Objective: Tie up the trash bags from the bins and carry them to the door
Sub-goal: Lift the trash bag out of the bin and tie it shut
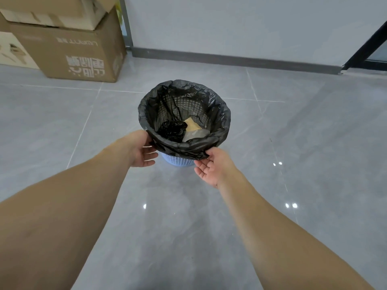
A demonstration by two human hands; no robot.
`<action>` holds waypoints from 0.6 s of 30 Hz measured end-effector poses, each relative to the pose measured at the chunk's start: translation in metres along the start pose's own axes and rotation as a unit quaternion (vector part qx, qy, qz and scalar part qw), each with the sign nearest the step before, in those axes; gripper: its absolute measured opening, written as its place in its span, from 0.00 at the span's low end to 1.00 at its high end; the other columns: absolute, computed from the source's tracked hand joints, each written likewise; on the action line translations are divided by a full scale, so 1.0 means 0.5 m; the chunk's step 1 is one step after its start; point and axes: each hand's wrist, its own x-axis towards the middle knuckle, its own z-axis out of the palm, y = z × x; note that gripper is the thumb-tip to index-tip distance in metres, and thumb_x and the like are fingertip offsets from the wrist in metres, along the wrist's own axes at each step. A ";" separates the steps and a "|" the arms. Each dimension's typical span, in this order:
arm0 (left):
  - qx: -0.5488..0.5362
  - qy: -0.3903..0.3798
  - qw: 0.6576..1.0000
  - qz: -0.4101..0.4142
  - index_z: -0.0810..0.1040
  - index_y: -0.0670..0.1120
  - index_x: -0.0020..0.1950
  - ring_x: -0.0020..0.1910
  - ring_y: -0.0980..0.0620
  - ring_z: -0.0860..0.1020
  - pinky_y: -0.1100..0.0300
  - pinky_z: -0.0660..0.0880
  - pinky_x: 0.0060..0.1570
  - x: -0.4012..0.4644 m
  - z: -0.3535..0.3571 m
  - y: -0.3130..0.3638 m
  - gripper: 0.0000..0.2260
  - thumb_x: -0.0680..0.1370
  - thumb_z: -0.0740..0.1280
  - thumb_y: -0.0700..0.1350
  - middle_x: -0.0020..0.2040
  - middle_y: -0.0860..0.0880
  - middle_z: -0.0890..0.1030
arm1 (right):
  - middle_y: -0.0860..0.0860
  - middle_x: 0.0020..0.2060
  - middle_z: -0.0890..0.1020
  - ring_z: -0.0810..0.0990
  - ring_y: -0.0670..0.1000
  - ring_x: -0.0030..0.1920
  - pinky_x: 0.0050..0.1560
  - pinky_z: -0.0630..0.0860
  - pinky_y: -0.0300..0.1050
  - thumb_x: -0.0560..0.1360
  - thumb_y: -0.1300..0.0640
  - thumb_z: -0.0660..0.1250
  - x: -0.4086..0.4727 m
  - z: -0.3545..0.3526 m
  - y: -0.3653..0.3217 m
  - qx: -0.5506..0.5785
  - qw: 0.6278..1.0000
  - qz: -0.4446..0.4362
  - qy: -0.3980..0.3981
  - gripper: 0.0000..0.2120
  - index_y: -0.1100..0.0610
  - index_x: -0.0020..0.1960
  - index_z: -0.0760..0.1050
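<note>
The blue plastic lattice bin (pixel 178 161) is standing upright at frame centre, mouth opening upward; the left hand (pixel 141 149) and right hand (pixel 211 167) are pinching the folded-over hem of its crinkled black plastic trash bag (pixel 217 126), bare grey tiled floor (pixel 293 132) lying around.

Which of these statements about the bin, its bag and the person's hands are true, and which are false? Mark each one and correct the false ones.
1. The black trash bag is folded over the rim of the blue bin. True.
2. The bag is already tied shut. False: its mouth is wide open, with rubbish visible inside.
3. Both hands are at the near edge of the bag, the left hand on one side and the right hand on the other. True.
4. The bin stands on top of the cardboard boxes. False: it stands on the tiled floor, apart from the boxes.
5. The bin is solid metal. False: it is a perforated basket.
</note>
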 end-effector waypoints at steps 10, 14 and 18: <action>0.036 -0.006 0.999 0.018 0.75 0.44 0.43 0.41 0.46 0.77 0.52 0.73 0.41 -0.043 -0.046 0.033 0.08 0.74 0.57 0.43 0.41 0.46 0.77 | 0.52 0.31 0.83 0.81 0.50 0.35 0.37 0.76 0.44 0.76 0.60 0.63 -0.036 -0.014 -0.001 -0.052 0.996 -0.070 -0.035 0.06 0.59 0.43 0.77; 0.010 0.025 0.998 0.048 0.72 0.44 0.40 0.39 0.46 0.75 0.52 0.73 0.39 -0.065 -0.043 0.052 0.06 0.73 0.59 0.44 0.40 0.46 0.74 | 0.51 0.28 0.83 0.82 0.48 0.30 0.34 0.77 0.42 0.76 0.59 0.64 -0.051 -0.011 -0.026 -0.061 0.993 -0.095 -0.048 0.06 0.58 0.42 0.77; -0.010 0.049 0.994 0.101 0.72 0.46 0.40 0.37 0.49 0.73 0.55 0.73 0.41 -0.081 -0.021 0.070 0.04 0.73 0.59 0.44 0.38 0.49 0.74 | 0.51 0.33 0.83 0.82 0.47 0.31 0.33 0.76 0.40 0.77 0.58 0.65 -0.061 -0.002 -0.054 -0.087 0.987 -0.133 -0.036 0.04 0.57 0.44 0.77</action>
